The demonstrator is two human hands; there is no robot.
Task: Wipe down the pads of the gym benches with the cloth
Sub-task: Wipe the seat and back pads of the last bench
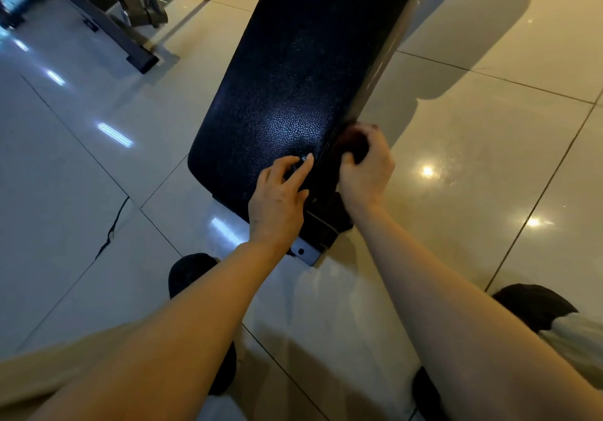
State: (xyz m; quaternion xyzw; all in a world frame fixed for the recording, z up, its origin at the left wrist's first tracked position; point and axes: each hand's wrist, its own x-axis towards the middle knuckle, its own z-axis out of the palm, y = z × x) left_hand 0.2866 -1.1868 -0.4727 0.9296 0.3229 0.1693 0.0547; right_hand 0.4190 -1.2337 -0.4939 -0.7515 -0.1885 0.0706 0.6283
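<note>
A long black textured bench pad (293, 71) runs from the near centre up to the top of the view. My left hand (277, 198) rests on the pad's near end, fingertips touching its surface. My right hand (367, 172) grips a dark bunched cloth (352, 141) and holds it against the pad's right side edge. Part of the cloth is hidden inside my fist.
A grey metal bracket (306, 252) of the bench frame sticks out under the pad's near end. Another machine's metal frame (130, 29) stands at the top left. Glossy floor tiles (489, 159) surround the bench; one at the left is cracked. My dark shoes (191, 273) are below.
</note>
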